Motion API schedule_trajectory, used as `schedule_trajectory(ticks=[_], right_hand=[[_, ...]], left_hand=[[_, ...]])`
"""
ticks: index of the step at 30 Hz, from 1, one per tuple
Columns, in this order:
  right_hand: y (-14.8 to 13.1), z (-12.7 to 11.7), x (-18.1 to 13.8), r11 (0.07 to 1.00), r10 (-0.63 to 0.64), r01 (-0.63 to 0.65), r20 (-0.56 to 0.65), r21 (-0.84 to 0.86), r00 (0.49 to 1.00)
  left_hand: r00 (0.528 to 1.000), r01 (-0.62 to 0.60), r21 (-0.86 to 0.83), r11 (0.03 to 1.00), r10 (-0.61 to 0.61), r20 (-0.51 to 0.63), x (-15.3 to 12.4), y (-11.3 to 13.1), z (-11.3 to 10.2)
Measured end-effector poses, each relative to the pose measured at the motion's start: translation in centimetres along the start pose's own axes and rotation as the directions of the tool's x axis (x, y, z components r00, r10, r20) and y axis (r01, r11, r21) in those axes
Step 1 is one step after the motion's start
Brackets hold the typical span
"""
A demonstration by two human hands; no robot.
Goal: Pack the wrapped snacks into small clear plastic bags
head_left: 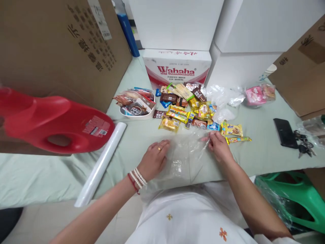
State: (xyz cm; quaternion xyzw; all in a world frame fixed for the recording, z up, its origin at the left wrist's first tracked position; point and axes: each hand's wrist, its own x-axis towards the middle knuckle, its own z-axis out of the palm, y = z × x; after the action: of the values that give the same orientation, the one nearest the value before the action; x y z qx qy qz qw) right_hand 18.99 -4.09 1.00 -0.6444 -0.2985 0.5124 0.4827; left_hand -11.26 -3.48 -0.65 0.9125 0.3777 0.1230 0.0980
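A clear plastic bag point(184, 157) lies spread near the front edge of the cloth-covered table. My left hand point(155, 157), with a ring and beaded bracelets, has its fingers curled on the bag's left edge. At the opposite edge my right hand point(218, 145) pinches the plastic; part of its grip is hidden. Just beyond lies a heap of wrapped snacks point(177, 116), including a yellow-wrapped cake point(169, 124). A long yellow snack stick point(238, 139) rests right of my right hand. More packets fill a white bowl point(142, 116) at the heap's left.
A red plastic jug point(73, 112) and a white roll point(101, 162) are at left. Behind the snacks stands a Wahaba-style white box marked Wahaha point(177, 69). Crumpled clear plastic point(223, 98), a pink packet point(255, 95), a phone point(285, 133) and keys point(306, 147) lie to the right.
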Motion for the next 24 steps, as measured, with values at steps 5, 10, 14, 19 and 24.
schedule_trajectory(ticks=[5, 10, 14, 19, 24], right_hand=[[0.4, -1.0, -2.4, 0.979, 0.142, -0.101, 0.24, -0.176, 0.96], [2.0, -5.6, -3.5, 0.933, 0.105, -0.05, 0.137, -0.356, 0.985], [0.4, -9.6, -2.3, 0.89, 0.011, -0.029, -0.043, -0.454, 0.999], [-6.0, -6.3, 3.7, 0.685, -0.265, 0.203, 0.021, -0.7, 0.964], [-11.4, 5.0, 14.5, 0.3, -0.438, 0.335, 0.183, -0.893, 0.88]], left_hand=[[0.994, 0.082, 0.087, 0.993, -0.088, 0.071, 0.1, 0.3, 2.1], [0.988, 0.137, 0.114, 0.984, -0.144, 0.053, -1.0, 0.3, 2.7], [0.988, 0.142, 0.114, 0.983, -0.147, 0.036, -1.2, 0.0, 2.7], [0.991, 0.135, 0.112, 0.984, -0.137, 0.006, -1.1, -0.2, 2.7], [0.993, 0.117, 0.106, 0.987, -0.118, 0.003, -1.2, -0.3, 2.7]])
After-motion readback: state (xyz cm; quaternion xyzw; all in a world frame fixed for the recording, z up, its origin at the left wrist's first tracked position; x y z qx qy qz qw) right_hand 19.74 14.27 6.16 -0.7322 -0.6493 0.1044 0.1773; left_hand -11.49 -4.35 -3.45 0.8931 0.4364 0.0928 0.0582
